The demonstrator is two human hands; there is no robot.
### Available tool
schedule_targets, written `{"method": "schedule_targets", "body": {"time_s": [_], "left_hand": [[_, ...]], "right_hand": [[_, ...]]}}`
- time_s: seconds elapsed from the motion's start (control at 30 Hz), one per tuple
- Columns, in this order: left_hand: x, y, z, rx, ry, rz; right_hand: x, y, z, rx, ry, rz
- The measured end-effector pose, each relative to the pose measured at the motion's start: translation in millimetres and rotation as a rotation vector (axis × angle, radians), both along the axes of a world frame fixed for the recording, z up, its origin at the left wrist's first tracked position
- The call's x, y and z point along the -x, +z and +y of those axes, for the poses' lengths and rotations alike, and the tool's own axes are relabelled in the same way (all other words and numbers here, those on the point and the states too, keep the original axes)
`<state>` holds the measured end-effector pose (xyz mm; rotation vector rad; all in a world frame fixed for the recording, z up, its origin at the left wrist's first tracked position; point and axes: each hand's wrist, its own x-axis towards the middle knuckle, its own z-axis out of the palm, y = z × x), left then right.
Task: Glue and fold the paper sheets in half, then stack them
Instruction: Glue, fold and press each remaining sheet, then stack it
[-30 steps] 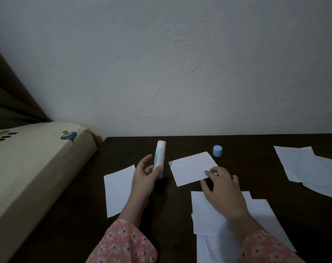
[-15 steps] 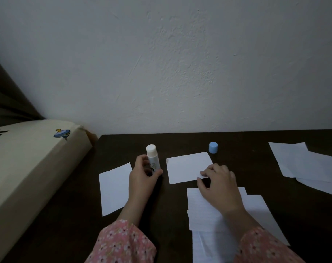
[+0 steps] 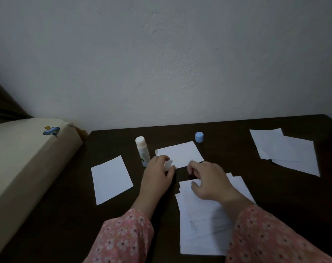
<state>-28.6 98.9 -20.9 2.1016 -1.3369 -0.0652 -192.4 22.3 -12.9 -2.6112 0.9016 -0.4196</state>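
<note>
A small white paper sheet (image 3: 180, 152) lies on the dark table (image 3: 228, 141) in front of me. My left hand (image 3: 157, 173) pinches its near left corner between thumb and fingers, and the corner is slightly raised. My right hand (image 3: 207, 179) has bent fingertips on the sheet's near right edge, with its thumb apart on a stack of white sheets (image 3: 201, 221) below. The uncapped white glue stick (image 3: 142, 150) stands upright just left of the sheet, untouched. Its blue cap (image 3: 199, 137) sits behind the sheet.
Another single white sheet (image 3: 112, 179) lies at the left. Overlapping white sheets (image 3: 283, 149) lie at the far right. A cream cushion-like object (image 3: 24, 158) borders the table's left side. A wall stands right behind the table.
My left hand set the glue stick upright on the table, let go of it and moved right to the sheet's near left corner. My right hand stayed at the near right edge.
</note>
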Motion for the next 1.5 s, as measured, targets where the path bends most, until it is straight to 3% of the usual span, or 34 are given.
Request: {"method": "schedule_targets", "body": {"time_s": [0.13,0.3,0.47,0.6,0.7,0.8,1.07,1.23,1.37,1.5], "left_hand": [[1,-9,-6,-0.032,-0.004,-0.085],[0,-4,-17,-0.108,-0.015,0.023],[9,-2,-22,-0.186,-0.002,0.0],[8,-7,-21,-0.139,0.015,0.038],[8,-10,-20,-0.124,0.014,0.043],[11,-10,-21,-0.114,0.02,0.052],[11,-12,-29,-0.174,0.01,0.008],[12,-12,-28,-0.188,0.032,0.007],[13,-10,-29,-0.17,0.021,0.022],[13,-8,-28,-0.171,0.02,0.032]], "right_hand": [[3,8,-2,-0.093,0.009,0.058],[14,12,-7,-0.215,-0.052,0.079],[33,5,0,-0.04,-0.099,0.039],[39,0,3,-0.123,-0.135,-0.104],[48,3,-16,-0.193,-0.283,-0.278],[69,8,-47,-0.208,-0.487,-0.334],[112,2,-94,-0.019,-0.775,0.199],[113,-8,-94,0.113,-0.796,0.143],[113,-7,-96,-0.018,-0.898,0.172],[111,-4,-96,-0.018,-0.856,0.156]]}}
